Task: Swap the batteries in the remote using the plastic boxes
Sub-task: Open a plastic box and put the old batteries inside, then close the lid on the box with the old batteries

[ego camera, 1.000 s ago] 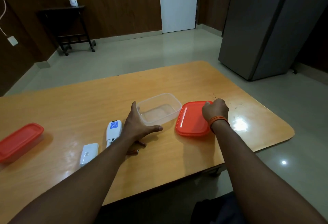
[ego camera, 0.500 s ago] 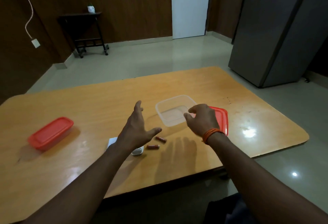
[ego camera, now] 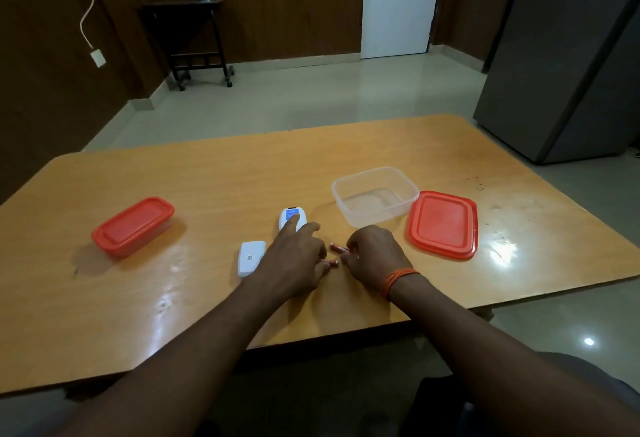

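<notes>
Head view: two small red cylindrical batteries lie on the wooden desk between both hands, long axes running left-right. Right hand is nearer, its curled grip touching the ends; left hand is loosely spread, pinching nothing.

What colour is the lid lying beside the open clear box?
Red-orange. The loose lid shows clearly in the head view, right of the clear box.

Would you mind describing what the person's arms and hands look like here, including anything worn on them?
Both forearms are bare, with no sleeves visible up to the bottom edge of the frame. The right hand has a band of orange thread wound in several strands around the wrist. The left hand shows nothing worn: no watch, ring or glove is visible on it.
</notes>
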